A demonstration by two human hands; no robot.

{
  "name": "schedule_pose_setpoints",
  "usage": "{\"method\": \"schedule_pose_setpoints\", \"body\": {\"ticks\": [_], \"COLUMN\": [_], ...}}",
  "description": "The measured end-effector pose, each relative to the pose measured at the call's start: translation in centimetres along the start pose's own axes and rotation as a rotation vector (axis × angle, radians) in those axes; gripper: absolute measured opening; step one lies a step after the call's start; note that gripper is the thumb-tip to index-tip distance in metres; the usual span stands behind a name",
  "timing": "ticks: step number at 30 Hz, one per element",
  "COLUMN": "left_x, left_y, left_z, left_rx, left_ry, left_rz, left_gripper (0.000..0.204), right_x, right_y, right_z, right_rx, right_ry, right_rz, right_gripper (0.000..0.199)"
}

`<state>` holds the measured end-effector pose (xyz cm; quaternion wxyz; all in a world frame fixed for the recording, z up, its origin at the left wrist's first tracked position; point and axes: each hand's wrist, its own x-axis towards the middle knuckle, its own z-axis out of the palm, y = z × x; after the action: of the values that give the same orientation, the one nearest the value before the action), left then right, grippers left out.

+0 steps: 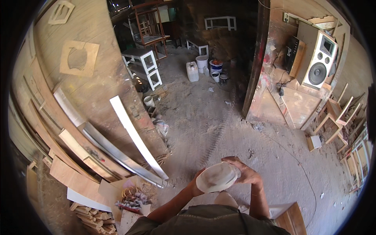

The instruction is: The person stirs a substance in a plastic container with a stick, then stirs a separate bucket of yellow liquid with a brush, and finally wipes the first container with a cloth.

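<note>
A whitish oval object (217, 178), like a tub or its lid with dull smears on top, is held in front of my body between both hands. My left hand (197, 184) grips its left edge, the fingers mostly hidden under it. My right hand (246, 171) is curled round the right side, with the fingers along the far rim. Something clear or pale shows between that palm and the rim. Whether it is part of the same object I cannot tell.
Boards (137, 133) lean on the left wall above wood offcuts (94, 219). Through the doorway stand white-legged stools (147, 66), a jerrycan (192, 71) and paint buckets (216, 66). A speaker (318, 58) hangs on the right; a cable (299, 162) crosses the floor. A wooden box (291, 219) sits beside me.
</note>
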<state>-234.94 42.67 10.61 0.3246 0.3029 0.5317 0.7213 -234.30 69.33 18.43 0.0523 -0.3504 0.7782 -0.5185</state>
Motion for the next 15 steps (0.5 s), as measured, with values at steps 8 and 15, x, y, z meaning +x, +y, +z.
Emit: {"method": "schedule_pose_setpoints", "body": {"ticks": [8,15], "left_x": [15.1,24.1], "left_y": [1.9,0.1], "left_z": [-11.6,-27.3], "left_rx": [0.333,0.024], "left_ry": [0.293,0.854], "left_rz": [0.054,-0.038], "left_gripper": [0.081,0.083], "right_x": [14.8,27.0], "right_y": [10.9,26.4], "right_z": [-15.2,-22.1], "right_rx": [0.031,0.272], "right_ry": [-0.068,0.033], "right_rz": [0.025,0.298], "right_gripper": [0.091,0.090]}}
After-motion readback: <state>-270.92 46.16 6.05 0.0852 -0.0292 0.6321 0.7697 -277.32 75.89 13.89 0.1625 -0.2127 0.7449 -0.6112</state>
